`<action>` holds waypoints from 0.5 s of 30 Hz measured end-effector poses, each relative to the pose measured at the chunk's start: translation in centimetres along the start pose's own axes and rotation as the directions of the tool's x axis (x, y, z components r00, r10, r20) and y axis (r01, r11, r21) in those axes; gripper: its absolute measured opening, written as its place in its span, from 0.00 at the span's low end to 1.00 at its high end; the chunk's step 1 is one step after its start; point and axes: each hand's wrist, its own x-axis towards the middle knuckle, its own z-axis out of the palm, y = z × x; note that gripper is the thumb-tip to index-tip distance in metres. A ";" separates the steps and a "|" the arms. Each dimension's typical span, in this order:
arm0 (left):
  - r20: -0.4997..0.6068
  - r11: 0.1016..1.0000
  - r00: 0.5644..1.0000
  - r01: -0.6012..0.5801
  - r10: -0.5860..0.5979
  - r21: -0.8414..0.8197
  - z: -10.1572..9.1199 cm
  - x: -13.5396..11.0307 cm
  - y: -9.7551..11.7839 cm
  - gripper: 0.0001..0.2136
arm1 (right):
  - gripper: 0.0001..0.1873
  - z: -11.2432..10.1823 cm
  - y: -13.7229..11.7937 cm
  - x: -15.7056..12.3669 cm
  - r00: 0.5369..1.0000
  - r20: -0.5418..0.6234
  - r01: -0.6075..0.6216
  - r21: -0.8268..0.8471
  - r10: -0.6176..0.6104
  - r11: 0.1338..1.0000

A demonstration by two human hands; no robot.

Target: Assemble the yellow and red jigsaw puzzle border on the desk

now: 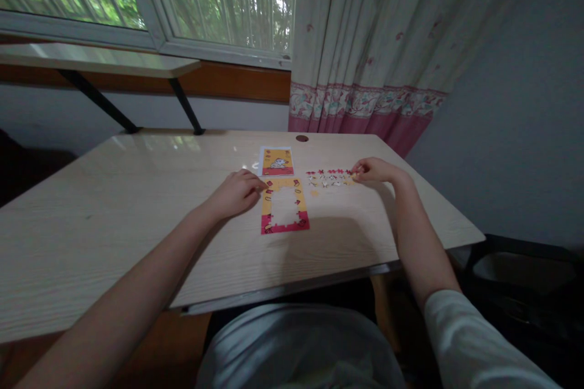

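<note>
A partly built jigsaw (285, 206), only its yellow and red border joined around a bare middle, lies on the wooden table (137, 206). My left hand (237, 192) rests curled at the border's upper left corner, fingertips touching it. Beyond the jigsaw lies a small reference picture card (276, 161). Several loose pieces (328, 177) are lined up to the right. My right hand (371, 170) pinches at the right end of that row, fingers closed on a piece too small to make out well.
A cable hole (302, 138) sits near the table's far edge. Behind are a window sill shelf on black brackets (95, 61) and a floral curtain (392, 42). A dark chair or bin (520, 279) stands right of the table.
</note>
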 end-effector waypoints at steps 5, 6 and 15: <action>-0.030 0.993 0.999 0.017 -0.020 -0.117 0.2 0.1 0.4 0.16 | 0.13 5.0 -6.1 1.3 0.943 0.005 0.313 0.323 -0.332 0.893; -0.036 0.988 0.999 0.023 -0.029 -0.152 0.3 0.1 0.6 0.15 | 0.12 6.3 -7.4 1.3 0.929 0.010 0.338 0.387 -0.370 0.858; -0.081 0.847 0.969 0.163 -0.235 -0.506 1.0 0.5 3.1 0.10 | 0.12 13.7 -12.8 1.0 0.927 -0.098 0.303 0.765 -0.361 0.569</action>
